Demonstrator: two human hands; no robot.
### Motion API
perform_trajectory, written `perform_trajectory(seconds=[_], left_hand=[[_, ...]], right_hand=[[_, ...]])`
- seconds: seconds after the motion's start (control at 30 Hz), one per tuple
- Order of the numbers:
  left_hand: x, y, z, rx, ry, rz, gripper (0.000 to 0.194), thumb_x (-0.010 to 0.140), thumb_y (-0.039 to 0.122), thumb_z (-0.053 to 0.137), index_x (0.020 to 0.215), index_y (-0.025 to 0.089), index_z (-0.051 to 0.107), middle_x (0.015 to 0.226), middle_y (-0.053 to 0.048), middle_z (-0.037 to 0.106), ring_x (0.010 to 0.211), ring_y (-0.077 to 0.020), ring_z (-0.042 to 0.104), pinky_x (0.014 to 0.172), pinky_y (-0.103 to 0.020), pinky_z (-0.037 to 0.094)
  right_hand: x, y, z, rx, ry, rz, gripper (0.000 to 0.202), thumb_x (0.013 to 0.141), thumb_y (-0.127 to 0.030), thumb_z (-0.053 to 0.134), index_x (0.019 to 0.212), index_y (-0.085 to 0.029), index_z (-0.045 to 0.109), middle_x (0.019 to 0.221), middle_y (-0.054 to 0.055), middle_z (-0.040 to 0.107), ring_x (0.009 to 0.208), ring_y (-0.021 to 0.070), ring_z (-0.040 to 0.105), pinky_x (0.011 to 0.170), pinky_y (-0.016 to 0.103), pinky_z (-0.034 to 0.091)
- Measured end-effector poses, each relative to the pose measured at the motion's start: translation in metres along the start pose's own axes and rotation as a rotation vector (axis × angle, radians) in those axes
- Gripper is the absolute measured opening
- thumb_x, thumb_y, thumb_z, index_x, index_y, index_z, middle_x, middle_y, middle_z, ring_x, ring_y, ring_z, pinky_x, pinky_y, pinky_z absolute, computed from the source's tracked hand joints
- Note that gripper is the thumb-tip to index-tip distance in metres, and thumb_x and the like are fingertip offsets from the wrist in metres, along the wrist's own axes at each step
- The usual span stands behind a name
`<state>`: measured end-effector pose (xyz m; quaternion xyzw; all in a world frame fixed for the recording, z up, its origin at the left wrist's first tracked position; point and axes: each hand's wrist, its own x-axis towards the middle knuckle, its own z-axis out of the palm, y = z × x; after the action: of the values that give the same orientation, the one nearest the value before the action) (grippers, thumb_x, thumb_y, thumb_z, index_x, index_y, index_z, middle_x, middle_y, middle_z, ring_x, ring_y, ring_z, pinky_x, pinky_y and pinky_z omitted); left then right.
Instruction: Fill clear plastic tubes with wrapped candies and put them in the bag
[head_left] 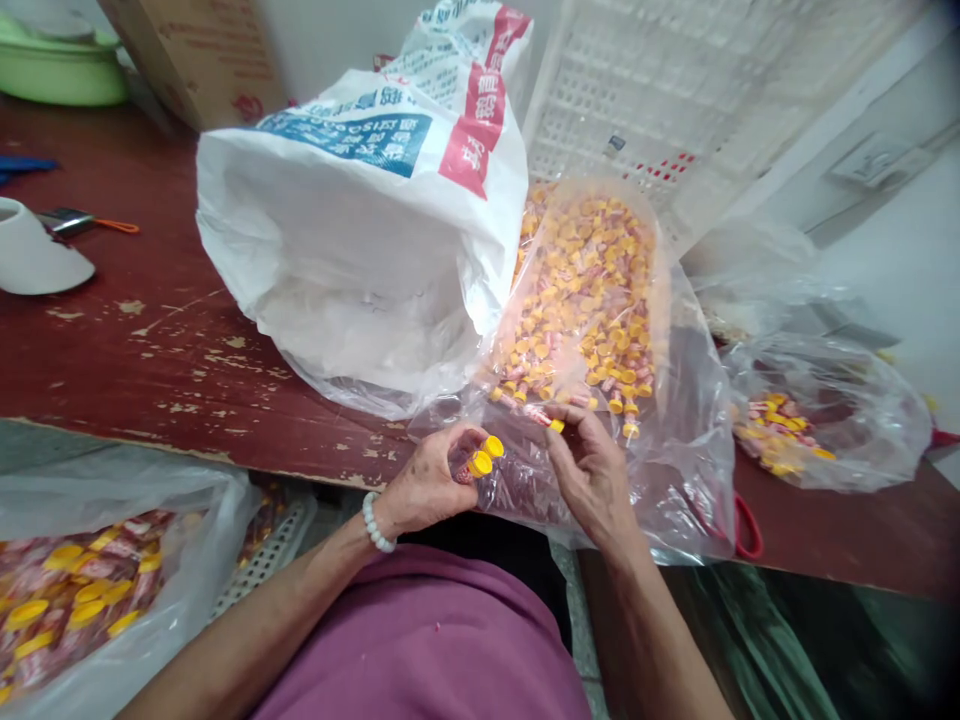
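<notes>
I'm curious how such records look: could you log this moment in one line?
left hand: holds yellow-capped containers | right hand: pinches another yellow-capped container | beyond: open white sack, heap of similar containers

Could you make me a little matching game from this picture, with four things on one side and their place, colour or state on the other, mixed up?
Things:
1. Left hand
2. Right hand
3. Bracelet
4. Sack

Descriptions:
A. Printed in blue and red, mouth wide open
B. Two yellow caps show in its grasp
C. Pale and beaded
D. Thumb and forefinger at a single yellow-capped tube

Right pairs: 1-B, 2-D, 3-C, 4-A
</notes>
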<state>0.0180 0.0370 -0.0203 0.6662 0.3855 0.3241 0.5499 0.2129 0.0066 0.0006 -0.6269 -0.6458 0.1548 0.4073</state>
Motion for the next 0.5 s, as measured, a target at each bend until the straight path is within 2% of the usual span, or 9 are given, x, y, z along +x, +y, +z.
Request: perform_trajectory(seconds=[0.1,0.2,0.3,0.37,0.5], left_hand=[[-0.003,0.008,0.002,0.051,-0.06,0.068,0.051,0.056,0.0,0.051,0.104,0.015,0.056,0.098,-0.003,0.061,0.088,-0.0163,0.056,0.077,-0.024,0.043],[-0.005,0.013,0.003,0.041,-0.116,0.096,0.054,0.054,-0.002,0.048,0.105,0.015,0.055,0.096,-0.002,0.06,0.086,-0.0159,0.055,0.076,-0.024,0.043],[-0.006,0.013,0.002,-0.023,-0.13,0.067,0.047,0.054,-0.001,0.049,0.098,0.016,0.054,0.086,0.001,0.057,0.075,-0.0126,0.051,0.066,-0.022,0.041],[-0.006,0.013,0.002,-0.064,-0.122,0.046,0.039,0.055,-0.001,0.049,0.09,0.016,0.052,0.079,0.002,0.053,0.069,-0.0103,0.047,0.06,-0.02,0.038],[-0.006,0.011,0.002,-0.099,-0.11,0.025,0.033,0.053,-0.001,0.051,0.082,0.015,0.051,0.076,0.003,0.049,0.067,-0.0092,0.043,0.057,-0.019,0.035]], right_hand=[[-0.005,-0.031,-0.009,0.06,-0.154,-0.215,0.026,0.087,-0.017,0.047,0.112,-0.021,0.054,0.108,0.008,0.055,0.099,0.0164,0.054,0.083,0.031,0.047],[-0.005,-0.043,-0.012,0.027,-0.287,-0.32,0.034,0.086,-0.011,0.045,0.117,-0.023,0.052,0.111,0.007,0.054,0.105,0.0165,0.052,0.089,0.033,0.046],[-0.005,-0.042,-0.015,0.018,-0.3,-0.33,0.047,0.083,-0.013,0.049,0.128,-0.023,0.042,0.121,0.008,0.053,0.112,0.0191,0.049,0.095,0.038,0.044],[-0.006,-0.041,-0.017,0.015,-0.28,-0.308,0.054,0.08,-0.016,0.052,0.132,-0.022,0.035,0.132,0.01,0.046,0.121,0.0225,0.043,0.099,0.043,0.04],[-0.008,-0.041,-0.019,-0.07,-0.37,-0.324,0.055,0.071,-0.012,0.052,0.125,-0.022,0.041,0.145,0.009,0.027,0.132,0.0261,0.027,0.107,0.049,0.029]])
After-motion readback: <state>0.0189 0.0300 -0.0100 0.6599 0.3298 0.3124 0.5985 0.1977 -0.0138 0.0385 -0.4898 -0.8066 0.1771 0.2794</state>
